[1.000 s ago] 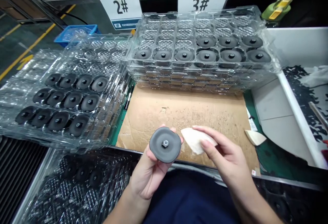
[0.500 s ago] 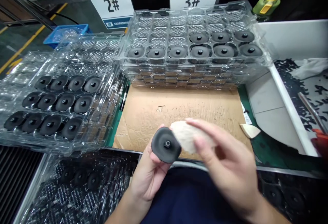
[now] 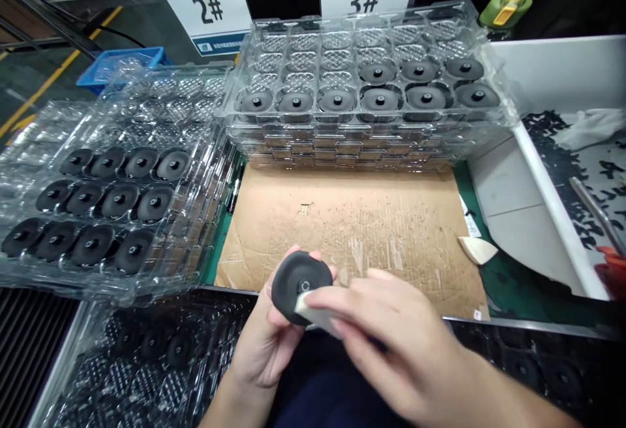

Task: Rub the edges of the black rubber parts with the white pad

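Observation:
My left hand (image 3: pixel 274 340) grips a round black rubber-like disc (image 3: pixel 288 278) with a small raised stub at its centre, the stub facing up at me. Between the fingers of my right hand (image 3: pixel 386 330) is a cream-coloured wedge-shaped pad (image 3: pixel 315 314), its tip against the disc's face right beside the stub. Most of the pad is covered by my fingers. Both hands are over the near edge of a cardboard sheet (image 3: pixel 352 213).
Clear plastic trays of like discs stand at the left (image 3: pixel 122 219) and the back (image 3: pixel 366 115). A second cream wedge (image 3: pixel 476 250) lies right of the cardboard. A white bin (image 3: pixel 552 213) holds black scraps. Behind stands a green bottle (image 3: pixel 506 7).
My right hand has moved left and down, bringing the pad from the disc's right edge onto its face by the stub. The disc has shifted slightly left.

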### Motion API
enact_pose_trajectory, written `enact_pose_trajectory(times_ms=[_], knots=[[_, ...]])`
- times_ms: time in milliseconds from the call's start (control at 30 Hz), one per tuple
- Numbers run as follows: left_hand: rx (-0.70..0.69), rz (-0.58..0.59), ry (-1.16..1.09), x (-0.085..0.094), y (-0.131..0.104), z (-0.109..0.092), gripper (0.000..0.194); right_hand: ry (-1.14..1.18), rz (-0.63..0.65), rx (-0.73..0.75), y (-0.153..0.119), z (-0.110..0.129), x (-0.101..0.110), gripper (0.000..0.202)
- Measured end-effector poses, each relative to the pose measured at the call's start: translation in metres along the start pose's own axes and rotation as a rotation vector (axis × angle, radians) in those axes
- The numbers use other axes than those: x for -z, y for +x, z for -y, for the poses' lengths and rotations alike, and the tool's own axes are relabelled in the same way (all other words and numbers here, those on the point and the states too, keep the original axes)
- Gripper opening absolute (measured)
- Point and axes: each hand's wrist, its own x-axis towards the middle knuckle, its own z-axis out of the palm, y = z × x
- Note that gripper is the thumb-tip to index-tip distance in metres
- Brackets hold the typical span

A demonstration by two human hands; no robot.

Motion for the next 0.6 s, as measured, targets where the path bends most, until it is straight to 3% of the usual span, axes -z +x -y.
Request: enact_pose_trajectory(times_ms=[67, 133, 233, 300, 433, 500, 600], knots=[[0.012, 0.012, 0.003, 0.002, 0.0, -0.001, 0.046, -0.118, -0.018, -0.115, -0.006, 0.0, 0.008, 0.027], [0.039, 0.031, -0.032, 0.003, 0.0, 0.001, 0.042, -0.258, -0.084, -0.125, -0.003, -0.003, 0.013, 0.028], [0.1, 0.065, -0.08, 0.003, -0.002, 0.004, 0.036, -0.206, -0.066, 0.127, 0.013, -0.015, 0.015, 0.029], [0.11, 0.107, -0.096, 0.004, -0.004, 0.004, 0.04, -0.07, -0.07, 0.163, 0.021, -0.03, 0.014, 0.029], [0.111, 0.211, -0.151, 0.008, -0.008, 0.001, 0.052, -0.027, -0.252, -0.245, 0.007, -0.065, -0.002, 0.03], [0.104, 0.208, -0.159, 0.01, -0.007, 0.002, 0.051, -0.004, -0.213, -0.353, -0.014, -0.08, -0.021, 0.031], [0.078, 0.193, -0.163, 0.014, -0.004, 0.003, 0.051, 0.018, -0.055, -0.341, -0.044, -0.095, -0.047, 0.03]])
